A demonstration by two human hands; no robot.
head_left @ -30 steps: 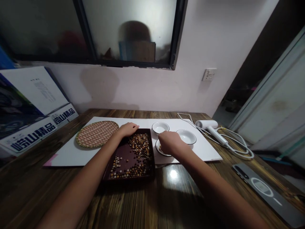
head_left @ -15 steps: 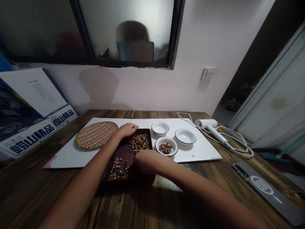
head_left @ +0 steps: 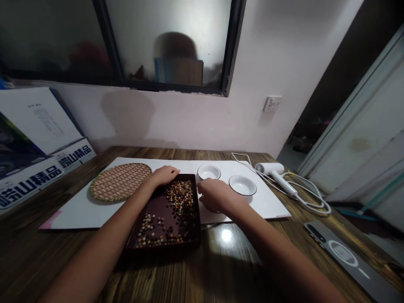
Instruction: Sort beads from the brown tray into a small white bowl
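A dark maroon tray (head_left: pixel 158 210) holds many small round beads (head_left: pixel 179 195) in brown, yellow and white, heaped at the far right and scattered along the near side. My left hand (head_left: pixel 166 175) is curled over the tray's far left edge, gripping it. Just right of the tray, my right hand (head_left: pixel 216 193) is closed with fingers pointing down over the nearest white bowl, which it mostly covers. Whatever its fingers pinch is hidden. Two other dark-rimmed white bowls, the back bowl (head_left: pixel 208 171) and the right bowl (head_left: pixel 243 186), stand close by.
A woven oval mat (head_left: pixel 121 182) lies left on the white board (head_left: pixel 78 216). To the right are a white hair dryer (head_left: pixel 277 174) with a coiled cord and a grey phone (head_left: pixel 344 252). Printed boxes (head_left: pixel 41 143) stand at the left, and a wall rises behind the table.
My right hand has moved from inside the tray to the right, over the nearest bowl. My left hand stays at the tray's far edge. The view has shifted slightly.
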